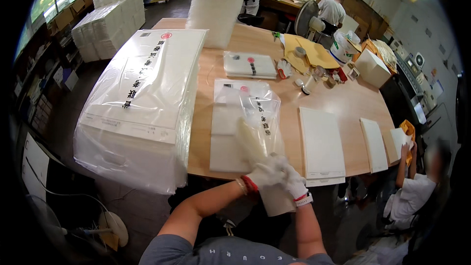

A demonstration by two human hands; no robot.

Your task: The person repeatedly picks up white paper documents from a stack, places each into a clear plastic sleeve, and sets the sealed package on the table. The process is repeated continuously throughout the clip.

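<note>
Both my hands wear white gloves with red cuffs and meet at the table's near edge. Between them is the mouth end of a clear printed plastic bag [267,118], with a curved sheaf of off-white paper [277,201] hanging below the edge. My left hand [265,174] is closed on the bag's near end, its fingers partly blurred. Against it, my right hand [293,182] grips the paper sheaf from the right side. Under the bag lies a white paper stack [224,137]. A large pile of printed clear bags [142,88] stands on the left.
Farther back lie a packed bundle [250,65], brown envelopes [314,51] and jars [314,79]. Paper stacks [322,142] line the right side. A seated co-worker [414,186] handles an orange envelope [408,128]. A tall translucent roll [216,10] rises behind.
</note>
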